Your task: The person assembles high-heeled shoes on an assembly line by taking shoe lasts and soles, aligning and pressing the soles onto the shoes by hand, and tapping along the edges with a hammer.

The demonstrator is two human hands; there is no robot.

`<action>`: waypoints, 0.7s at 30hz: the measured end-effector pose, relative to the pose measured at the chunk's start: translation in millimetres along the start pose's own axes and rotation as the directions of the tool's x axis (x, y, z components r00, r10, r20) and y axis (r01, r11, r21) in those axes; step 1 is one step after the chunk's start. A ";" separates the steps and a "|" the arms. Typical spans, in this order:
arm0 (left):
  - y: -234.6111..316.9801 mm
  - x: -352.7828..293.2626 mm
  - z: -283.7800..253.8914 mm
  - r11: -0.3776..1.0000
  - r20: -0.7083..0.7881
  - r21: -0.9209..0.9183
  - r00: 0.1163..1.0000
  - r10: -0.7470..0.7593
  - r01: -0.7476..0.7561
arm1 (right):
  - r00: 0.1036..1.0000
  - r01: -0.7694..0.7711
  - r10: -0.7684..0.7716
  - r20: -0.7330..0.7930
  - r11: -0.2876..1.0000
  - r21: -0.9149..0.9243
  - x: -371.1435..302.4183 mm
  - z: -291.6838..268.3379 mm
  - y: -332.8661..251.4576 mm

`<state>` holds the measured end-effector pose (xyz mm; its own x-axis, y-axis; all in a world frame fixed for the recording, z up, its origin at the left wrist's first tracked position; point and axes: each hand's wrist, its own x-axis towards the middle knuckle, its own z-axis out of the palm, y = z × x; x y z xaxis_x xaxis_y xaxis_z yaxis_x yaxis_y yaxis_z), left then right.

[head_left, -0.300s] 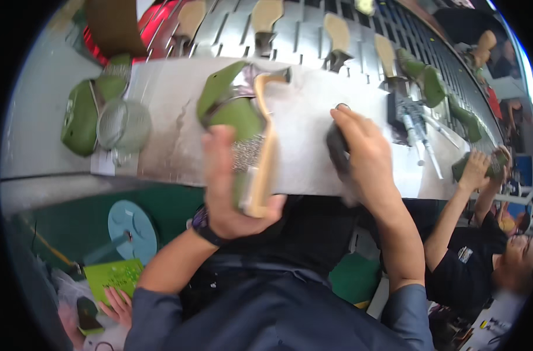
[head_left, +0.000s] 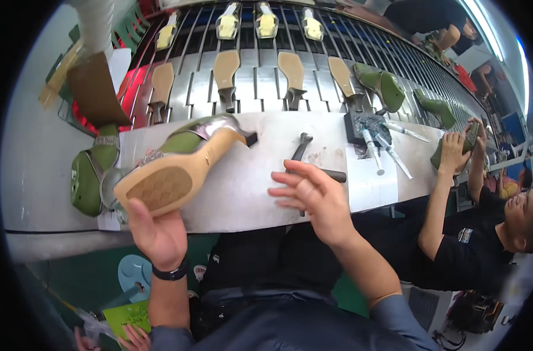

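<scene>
My left hand [head_left: 158, 237] grips a heeled sandal [head_left: 172, 181] fitted on a green shoe last [head_left: 184, 139]. The sandal lies tilted, its beige sole facing me and its dark heel pointing right. My thumb presses on the toe end of the sole. Above the metal bench, my right hand [head_left: 322, 205] is open with fingers spread and holds nothing. Beneath and behind it rests a dark hammer-like tool [head_left: 338, 175], partly hidden by the fingers. Left of the held sandal stands another green last with a sandal [head_left: 86, 184], beside a clear round container [head_left: 109, 188].
Several syringes [head_left: 372, 151] lean in a dark block on the bench [head_left: 243, 202]. Beyond it, a slatted conveyor [head_left: 199, 82] carries heeled soles [head_left: 226, 70] and green lasts [head_left: 389, 90]. A co-worker [head_left: 453, 245] handles a green last at right; another person's hand [head_left: 134, 338] shows lower left.
My right hand has let go of the dark tool and opened. The sandal in my left hand has swung left and turned, sole toward me. The view has shifted, showing more of the conveyor.
</scene>
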<state>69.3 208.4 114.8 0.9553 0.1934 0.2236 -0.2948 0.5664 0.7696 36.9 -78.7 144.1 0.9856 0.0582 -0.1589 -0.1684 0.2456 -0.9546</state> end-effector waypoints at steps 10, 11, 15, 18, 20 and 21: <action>-18.8 51.5 51.4 0.923 0.520 -0.162 0.826 -0.220 0.348 | 0.987 -0.039 -0.028 0.156 0.912 0.408 5.4 -13.9 -47.1; -22.8 53.9 55.2 0.926 0.375 -0.058 0.867 -0.327 0.374 | 0.998 0.042 -0.054 0.020 0.920 0.390 8.1 -11.8 -56.6; -42.6 23.9 67.4 0.722 0.380 0.669 0.754 -0.536 0.176 | 0.942 0.269 -0.249 -0.227 0.961 0.064 88.5 -61.6 -99.4; -60.5 -3.1 61.3 0.348 0.639 0.769 0.664 -0.389 -0.536 | 0.869 0.200 -0.319 -0.377 0.925 -0.322 176.7 -87.1 -111.9; -71.2 -10.6 66.2 0.312 0.682 0.731 0.630 -0.371 -0.607 | 0.830 0.063 -0.418 -0.370 0.729 -0.682 222.3 -145.4 -103.2; -75.4 -11.9 63.9 0.251 0.702 0.707 0.610 -0.368 -0.661 | 0.832 0.062 -0.417 -0.365 0.725 -0.686 232.9 -160.1 -96.5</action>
<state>81.5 112.3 92.3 0.7069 -0.6527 0.2726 -0.6902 -0.5520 0.4679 285.3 -243.8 158.9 0.8966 -0.4075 0.1737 -0.0497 -0.4822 -0.8746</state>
